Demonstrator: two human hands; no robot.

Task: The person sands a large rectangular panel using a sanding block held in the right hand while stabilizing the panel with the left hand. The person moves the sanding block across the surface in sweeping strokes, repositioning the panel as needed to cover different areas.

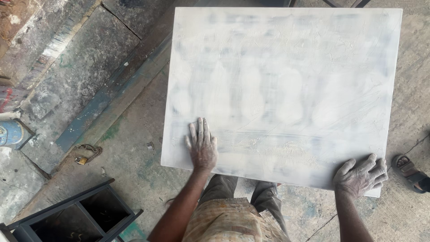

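Note:
A large flat white panel (286, 80), dusty and smeared with pale filler, fills the middle of the head view. My left hand (201, 145) lies flat on it near the front left, fingers spread, palm down. Over at the front right corner, my right hand (360, 175) curls around the panel's edge, fingers on top. Both hands are coated in white dust. Below the panel's near edge I see my legs and a checked cloth (228, 222).
The rough concrete floor (134, 130) is stained with paint. A dark open-framed stool or shelf (76, 215) stands at the lower left. A small padlock on a cord (87, 153) lies on the floor. Another person's sandalled foot (410, 172) shows at the right edge.

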